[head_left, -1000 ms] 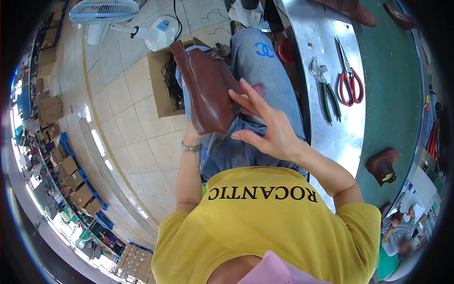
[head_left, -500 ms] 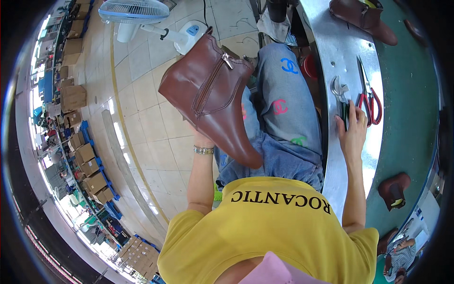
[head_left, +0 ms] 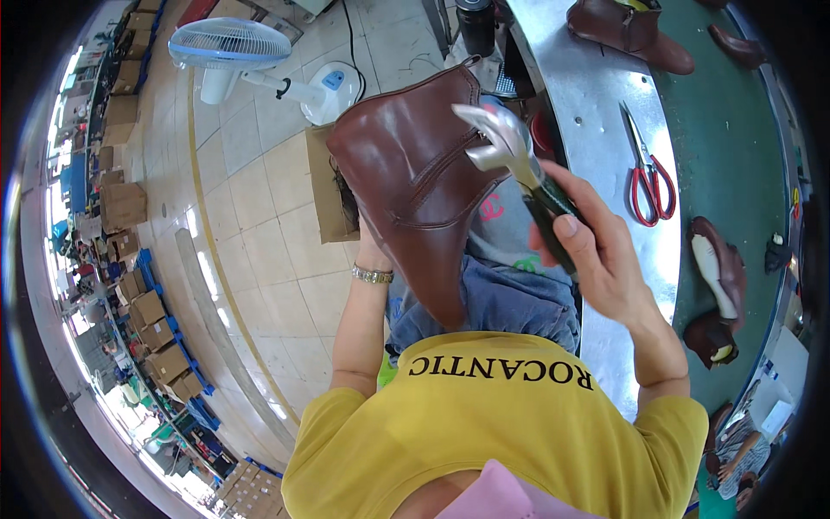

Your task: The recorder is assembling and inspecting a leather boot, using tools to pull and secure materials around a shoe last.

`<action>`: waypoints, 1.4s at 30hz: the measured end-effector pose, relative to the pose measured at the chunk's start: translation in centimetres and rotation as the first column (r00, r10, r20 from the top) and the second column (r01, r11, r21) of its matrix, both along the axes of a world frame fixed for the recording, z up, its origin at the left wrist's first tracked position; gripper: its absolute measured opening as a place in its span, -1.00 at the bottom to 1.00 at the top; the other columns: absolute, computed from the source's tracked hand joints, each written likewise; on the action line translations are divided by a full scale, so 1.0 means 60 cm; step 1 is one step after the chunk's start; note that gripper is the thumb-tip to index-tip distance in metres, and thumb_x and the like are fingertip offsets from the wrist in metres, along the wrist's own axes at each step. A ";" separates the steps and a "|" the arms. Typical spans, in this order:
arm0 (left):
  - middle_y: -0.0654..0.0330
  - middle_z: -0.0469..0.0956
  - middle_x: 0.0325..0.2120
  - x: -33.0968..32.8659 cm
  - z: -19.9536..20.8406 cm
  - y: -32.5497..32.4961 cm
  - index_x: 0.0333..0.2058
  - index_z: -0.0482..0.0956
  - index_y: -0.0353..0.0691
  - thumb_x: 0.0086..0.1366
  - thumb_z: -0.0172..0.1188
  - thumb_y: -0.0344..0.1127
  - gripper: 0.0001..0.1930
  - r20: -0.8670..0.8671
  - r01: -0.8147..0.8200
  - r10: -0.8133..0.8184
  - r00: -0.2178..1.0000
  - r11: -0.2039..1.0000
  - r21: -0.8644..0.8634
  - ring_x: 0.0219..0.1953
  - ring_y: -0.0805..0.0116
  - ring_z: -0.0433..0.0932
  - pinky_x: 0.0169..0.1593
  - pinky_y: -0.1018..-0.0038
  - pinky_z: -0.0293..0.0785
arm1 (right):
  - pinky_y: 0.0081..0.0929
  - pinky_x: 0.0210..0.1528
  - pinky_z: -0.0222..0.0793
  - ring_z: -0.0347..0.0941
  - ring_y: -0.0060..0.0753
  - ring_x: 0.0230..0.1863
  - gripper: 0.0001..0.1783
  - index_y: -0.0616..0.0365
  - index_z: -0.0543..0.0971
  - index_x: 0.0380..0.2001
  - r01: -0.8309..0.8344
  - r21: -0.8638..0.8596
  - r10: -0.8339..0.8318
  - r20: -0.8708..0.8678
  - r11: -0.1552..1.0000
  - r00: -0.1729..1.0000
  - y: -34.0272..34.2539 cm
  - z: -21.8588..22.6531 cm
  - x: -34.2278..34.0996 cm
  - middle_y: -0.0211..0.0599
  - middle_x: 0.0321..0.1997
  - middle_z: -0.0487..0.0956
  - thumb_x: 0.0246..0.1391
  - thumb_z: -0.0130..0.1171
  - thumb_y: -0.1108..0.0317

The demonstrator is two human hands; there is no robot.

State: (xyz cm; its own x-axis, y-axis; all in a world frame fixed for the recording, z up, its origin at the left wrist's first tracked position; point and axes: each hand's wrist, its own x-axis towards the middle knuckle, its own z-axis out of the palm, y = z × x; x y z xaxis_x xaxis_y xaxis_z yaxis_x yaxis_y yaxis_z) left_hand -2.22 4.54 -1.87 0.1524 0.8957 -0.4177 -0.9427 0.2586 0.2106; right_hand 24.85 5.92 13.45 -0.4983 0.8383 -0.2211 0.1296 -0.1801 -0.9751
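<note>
A brown leather ankle boot [head_left: 380, 156] is tilted over my lap, its pointed toe toward me. My left hand [head_left: 372, 251] is shut on the boot from beneath, with most of its fingers hidden behind the leather. In my right hand [head_left: 601, 251] is a pair of lasting pincers [head_left: 497, 147] with dark green handles, raised over the boot's right side. The metal head overlaps the zip area in view; I cannot tell whether it touches the boot. Red-handled scissors [head_left: 648, 186] lie on the metal ledge [head_left: 596, 78] at my right.
A green conveyor belt [head_left: 692, 138] beyond the ledge carries several brown boots, one [head_left: 718, 268] at right. A white fan [head_left: 229, 43] stands on the tiled floor at far left. A cardboard box [head_left: 333, 208] is beside my left knee. Another person [head_left: 739, 454] sits at lower right.
My right hand has lifted the pincers off the ledge and brought them left over the boot. The boot has turned slightly, and another boot has appeared on the belt.
</note>
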 end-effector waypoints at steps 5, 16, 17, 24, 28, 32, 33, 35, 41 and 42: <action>-0.43 0.43 -0.22 0.031 -0.009 0.034 0.14 0.17 -0.26 0.29 -0.07 -0.05 -0.45 0.140 0.081 -0.112 0.984 0.973 0.214 -0.27 -0.15 0.56 -0.30 0.06 0.58 | -0.58 -0.41 0.33 0.34 -0.62 -0.51 -0.46 0.05 0.13 0.27 0.130 0.302 -0.139 0.009 0.944 0.990 -0.001 -0.006 -0.060 -0.33 -0.48 0.46 0.23 -0.12 0.33; -0.40 0.46 -0.26 0.024 -0.007 0.035 0.15 0.16 -0.24 0.21 -0.04 0.14 -0.32 0.339 0.111 -0.385 0.858 0.785 0.610 -0.33 -0.07 0.59 -0.33 0.10 0.59 | -0.58 -0.43 0.33 0.36 -0.60 -0.51 -0.51 0.14 0.17 0.24 -0.122 0.289 0.040 0.274 0.949 0.961 0.009 -0.010 -0.074 -0.33 -0.48 0.48 0.24 -0.17 0.36; -0.39 0.47 -0.27 0.016 -0.009 0.052 0.15 0.16 -0.23 0.20 -0.04 0.15 -0.31 0.345 0.109 -0.411 0.844 0.762 0.638 -0.34 -0.06 0.59 -0.33 0.11 0.59 | -0.58 -0.43 0.33 0.36 -0.60 -0.51 -0.51 0.14 0.17 0.24 -0.120 0.286 0.042 0.267 0.951 0.963 0.009 -0.011 -0.068 -0.33 -0.48 0.48 0.24 -0.17 0.36; -0.37 0.49 -0.30 -0.024 0.017 0.058 0.15 0.16 -0.22 0.15 -0.02 0.27 -0.22 0.286 0.123 -0.555 0.781 0.586 0.801 -0.37 -0.01 0.60 -0.35 0.14 0.59 | -0.66 -0.42 0.27 0.34 -0.60 -0.49 -0.48 0.25 0.18 0.19 0.478 0.240 -0.428 -0.233 0.845 0.873 -0.003 -0.046 -0.014 -0.31 -0.46 0.47 0.23 -0.11 0.22; -0.36 0.50 -0.32 -0.016 0.022 0.062 0.16 0.16 -0.21 0.11 -0.01 0.33 -0.17 0.252 0.148 -0.654 0.713 0.492 0.858 -0.39 0.02 0.61 -0.36 0.15 0.59 | -0.67 -0.48 0.26 0.34 -0.61 -0.53 -0.49 0.26 0.21 0.18 0.473 0.166 -0.446 -0.177 0.865 0.877 -0.016 -0.071 -0.007 -0.33 -0.50 0.46 0.24 -0.11 0.22; -0.24 0.55 -0.54 -0.004 0.056 0.024 0.10 0.21 -0.19 0.04 0.09 0.37 -0.16 0.285 0.128 -0.665 0.690 0.500 0.856 -0.66 0.09 0.57 -0.64 0.33 0.52 | -0.62 -0.44 0.27 0.33 -0.58 -0.51 -0.47 0.24 0.17 0.21 0.396 0.116 -0.386 -0.095 0.911 0.917 -0.026 -0.076 -0.007 -0.28 -0.45 0.45 0.28 -0.17 0.16; -0.24 0.55 -0.54 -0.003 0.057 0.022 0.10 0.21 -0.19 0.04 0.09 0.37 -0.16 0.288 0.128 -0.664 0.690 0.503 0.854 -0.66 0.09 0.57 -0.64 0.33 0.52 | -0.63 -0.44 0.27 0.33 -0.58 -0.51 -0.47 0.24 0.18 0.20 0.375 0.113 -0.367 -0.082 0.920 0.927 -0.025 -0.077 -0.006 -0.28 -0.46 0.45 0.28 -0.16 0.15; -0.22 0.55 -0.49 -0.006 0.060 0.019 0.07 0.26 -0.21 0.06 0.08 0.35 -0.19 0.321 0.132 -0.626 0.711 0.566 0.814 -0.62 0.09 0.58 -0.57 0.26 0.53 | -0.63 -0.44 0.27 0.33 -0.58 -0.51 -0.47 0.24 0.18 0.20 0.370 0.098 -0.364 -0.072 0.924 0.929 -0.028 -0.081 -0.008 -0.28 -0.46 0.45 0.27 -0.15 0.15; -0.10 0.55 -0.35 -0.090 0.126 0.001 0.07 0.29 -0.27 0.15 0.05 0.23 -0.28 -0.149 0.322 -0.287 0.946 0.882 0.343 -0.43 0.18 0.58 -0.37 0.32 0.54 | -0.67 -0.46 0.30 0.35 -0.61 -0.53 -0.52 0.26 0.24 0.17 0.469 0.149 -0.471 -0.029 0.870 0.882 -0.029 -0.093 0.037 -0.33 -0.49 0.47 0.22 -0.07 0.32; -0.07 0.55 -0.32 -0.100 0.129 -0.004 0.08 0.29 -0.28 0.18 0.03 0.20 -0.31 -0.263 0.291 -0.226 0.938 0.926 0.241 -0.40 0.20 0.58 -0.34 0.34 0.53 | -0.67 -0.46 0.31 0.35 -0.61 -0.53 -0.52 0.26 0.23 0.17 0.507 0.151 -0.512 -0.003 0.849 0.859 -0.030 -0.101 0.045 -0.33 -0.49 0.47 0.22 -0.07 0.32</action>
